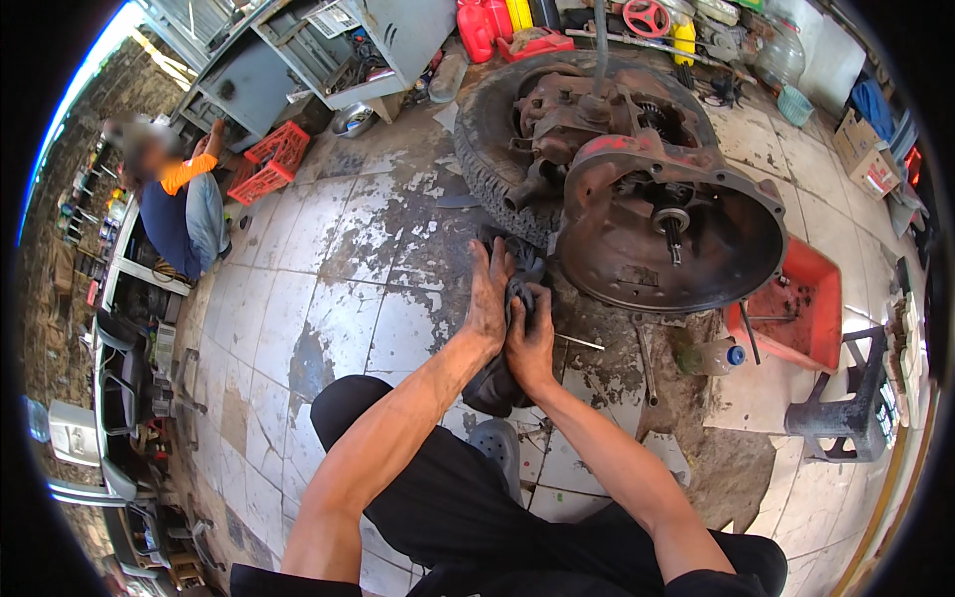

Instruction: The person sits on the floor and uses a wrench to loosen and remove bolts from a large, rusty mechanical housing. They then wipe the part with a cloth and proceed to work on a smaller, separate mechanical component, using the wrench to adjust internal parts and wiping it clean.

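Observation:
Both hands are pressed together around a dark, grimy rag point(521, 288), low over the floor in front of me. My left hand point(485, 303) lies along the rag's left side with its fingers pointing up and away. My right hand point(530, 340) grips it from the right, thumb up. More of the dark cloth point(489, 386) hangs or lies below the wrists. Just beyond and to the right sits a rusty gearbox point(582, 124), resting on a tyre point(484, 177). Its wide bell housing point(607, 259) faces me, with a splined shaft point(675, 239) sticking out.
Right of my hands are a wrench point(646, 363), a blue-capped plastic bottle point(708, 357), a red tray point(824, 298) and a dark stool point(841, 410). At far left a person point(177, 204) crouches beside a red crate point(271, 162). Metal cabinets point(333, 50) stand behind.

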{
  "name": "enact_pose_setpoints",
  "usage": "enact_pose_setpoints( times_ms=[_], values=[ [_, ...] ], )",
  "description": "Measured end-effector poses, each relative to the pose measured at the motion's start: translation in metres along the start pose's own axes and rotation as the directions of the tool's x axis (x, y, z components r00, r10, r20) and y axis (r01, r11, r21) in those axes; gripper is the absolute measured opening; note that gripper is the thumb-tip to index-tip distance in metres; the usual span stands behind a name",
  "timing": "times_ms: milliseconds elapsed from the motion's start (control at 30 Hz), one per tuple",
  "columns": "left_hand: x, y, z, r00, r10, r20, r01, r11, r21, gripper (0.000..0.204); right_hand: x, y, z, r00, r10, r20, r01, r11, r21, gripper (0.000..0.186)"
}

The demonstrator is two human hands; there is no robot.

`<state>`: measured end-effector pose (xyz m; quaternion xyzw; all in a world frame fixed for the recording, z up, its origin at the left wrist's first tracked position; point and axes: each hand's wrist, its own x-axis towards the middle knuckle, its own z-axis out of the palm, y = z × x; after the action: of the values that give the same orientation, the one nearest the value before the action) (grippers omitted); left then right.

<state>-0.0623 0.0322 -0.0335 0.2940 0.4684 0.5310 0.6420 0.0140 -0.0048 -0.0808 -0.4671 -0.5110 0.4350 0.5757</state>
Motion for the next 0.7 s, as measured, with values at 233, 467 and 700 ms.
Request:
enact_pose_setpoints(
  times_ms=[233, 467, 700],
  values=[
    [-0.009, 0.004, 0.007, 0.992, -0.075, 0.099, 0.065, 0.993, 0.095, 0.113, 0.023, 0.009, -0.008, 0.989, 0.142, -0.047, -0.144, 0.988, -0.059, 0.028],
    [-0.01, 0.053, -0.003, 0.947, 0.008, 0.322, 0.105, 0.938, -0.33, 0.129, 0.057, -0.009, -0.043, 0.869, 0.473, 0.145, -0.46, 0.663, 0.591, 0.044],
    [0.002, 0.058, -0.012, 0.979, 0.136, 0.154, -0.099, 0.969, -0.225, 0.122, 0.024, -0.007, -0.032, 0.923, 0.059, 0.38, -0.223, 0.888, 0.403, 0.044]
  ],
)
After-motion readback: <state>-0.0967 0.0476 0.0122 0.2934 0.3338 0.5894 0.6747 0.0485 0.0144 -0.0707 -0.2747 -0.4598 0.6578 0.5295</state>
